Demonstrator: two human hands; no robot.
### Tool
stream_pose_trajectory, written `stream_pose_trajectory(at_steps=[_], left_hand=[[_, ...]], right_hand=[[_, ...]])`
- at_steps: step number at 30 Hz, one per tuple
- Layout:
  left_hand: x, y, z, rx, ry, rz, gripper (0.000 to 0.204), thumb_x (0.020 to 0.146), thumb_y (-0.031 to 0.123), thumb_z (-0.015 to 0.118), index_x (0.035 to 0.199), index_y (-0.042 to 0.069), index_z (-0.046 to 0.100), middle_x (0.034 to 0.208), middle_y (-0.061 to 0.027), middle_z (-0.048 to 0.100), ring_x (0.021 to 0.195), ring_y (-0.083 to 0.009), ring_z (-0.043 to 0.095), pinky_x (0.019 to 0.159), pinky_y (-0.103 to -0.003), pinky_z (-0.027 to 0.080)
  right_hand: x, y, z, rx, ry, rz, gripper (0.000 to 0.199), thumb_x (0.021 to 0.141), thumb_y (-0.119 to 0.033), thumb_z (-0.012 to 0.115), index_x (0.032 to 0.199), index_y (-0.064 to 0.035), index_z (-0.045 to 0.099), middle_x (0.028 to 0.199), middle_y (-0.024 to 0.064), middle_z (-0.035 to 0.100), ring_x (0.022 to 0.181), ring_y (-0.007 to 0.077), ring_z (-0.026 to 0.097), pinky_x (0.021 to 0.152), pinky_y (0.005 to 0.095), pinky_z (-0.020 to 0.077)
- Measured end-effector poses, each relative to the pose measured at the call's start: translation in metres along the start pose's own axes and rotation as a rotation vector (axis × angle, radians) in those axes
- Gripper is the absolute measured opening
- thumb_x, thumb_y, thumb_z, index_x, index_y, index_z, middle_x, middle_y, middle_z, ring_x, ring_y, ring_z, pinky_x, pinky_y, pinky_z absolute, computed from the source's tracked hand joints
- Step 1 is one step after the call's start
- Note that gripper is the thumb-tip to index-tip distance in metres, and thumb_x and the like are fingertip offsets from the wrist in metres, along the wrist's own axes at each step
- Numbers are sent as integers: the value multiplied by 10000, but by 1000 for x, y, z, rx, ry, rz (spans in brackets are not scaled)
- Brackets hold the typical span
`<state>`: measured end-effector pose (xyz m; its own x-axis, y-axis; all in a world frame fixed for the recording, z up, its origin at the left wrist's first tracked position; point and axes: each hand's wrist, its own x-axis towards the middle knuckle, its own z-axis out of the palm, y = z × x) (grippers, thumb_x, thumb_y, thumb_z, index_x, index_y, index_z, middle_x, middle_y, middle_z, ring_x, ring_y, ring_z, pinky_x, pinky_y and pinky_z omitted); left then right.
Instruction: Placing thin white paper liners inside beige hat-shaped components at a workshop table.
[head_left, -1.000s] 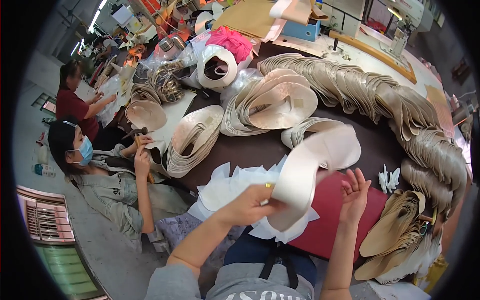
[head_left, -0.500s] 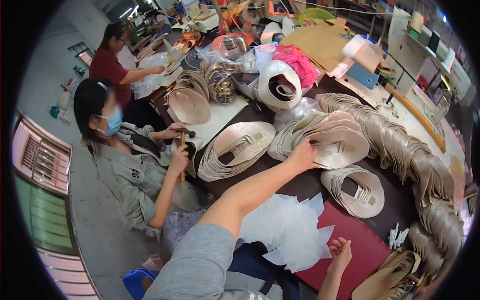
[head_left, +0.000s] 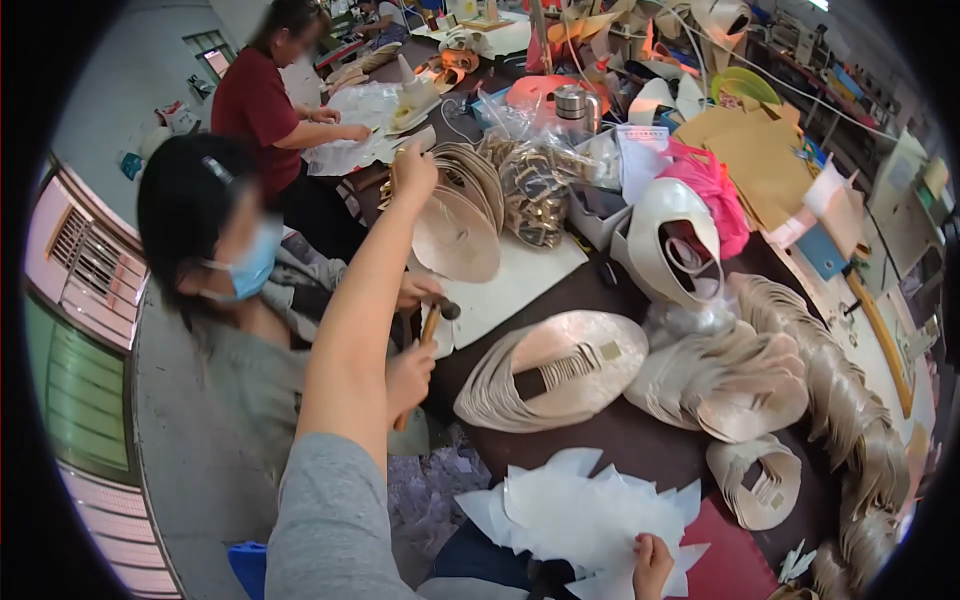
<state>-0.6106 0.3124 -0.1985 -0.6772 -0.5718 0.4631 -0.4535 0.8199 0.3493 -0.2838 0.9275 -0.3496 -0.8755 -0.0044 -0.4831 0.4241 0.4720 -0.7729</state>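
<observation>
My left arm stretches to the far left, and my left hand [head_left: 414, 172] is closed beside the stack of beige curved shoe uppers [head_left: 455, 235]. A pale edge shows at its fingertips; what they hold I cannot make out. At the bottom, my right hand [head_left: 653, 567] has curled fingers over the fanned pile of white translucent sheets [head_left: 570, 505]. Whether it pinches a sheet is hidden. Between my arms lie more nested shoe uppers: a large stack [head_left: 590, 355], another [head_left: 750, 400] to its right and a smaller one [head_left: 760, 485] in front.
At left a masked person holds a wooden-handled hammer [head_left: 430, 325] close to my forearm. Another person in red [head_left: 265, 110] works farther off. A long row of overlapped beige pieces [head_left: 815, 370] runs down the right. Behind stand a bagged bundle [head_left: 540, 190] and a white ring-shaped piece [head_left: 650, 245].
My left hand has left the right-hand upper stack and moved far left to the other stack. My right hand has come over the white sheets and curled. The view has shifted left.
</observation>
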Motion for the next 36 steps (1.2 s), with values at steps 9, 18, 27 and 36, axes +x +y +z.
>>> stream_pose_trajectory(at_steps=[9,18,27,36], left_hand=[[175,-161,144,200,-295,-113,455,815,183,569,1232,-1,545,1148,-193,624,1062,-377,574,882,-408,462],[273,-196,266,271,-283,147,701,863,120,520,1468,65,171,1509,-149,251,1207,-334,476,931,-390,423],[264,-228,316,66,-230,20,315,825,117,553,1127,28,550,1059,-226,536,895,-413,545,813,-470,446],[316,-193,191,-1025,449,-413,339,892,352,545,913,17,590,787,-101,635,642,-172,597,599,-272,469]], right_hand=[[36,-175,259,-409,184,285,314,874,-156,542,1157,-31,595,900,66,610,711,236,582,651,307,460],[107,-326,493,-768,411,76,426,806,-117,556,1229,-66,539,695,41,537,530,195,535,468,306,416],[190,-242,396,-1254,453,353,286,849,-150,524,1109,-53,594,707,52,573,591,191,565,522,295,444],[219,-157,289,-1597,460,646,233,891,-182,493,989,-39,650,718,64,609,652,188,595,575,284,473]])
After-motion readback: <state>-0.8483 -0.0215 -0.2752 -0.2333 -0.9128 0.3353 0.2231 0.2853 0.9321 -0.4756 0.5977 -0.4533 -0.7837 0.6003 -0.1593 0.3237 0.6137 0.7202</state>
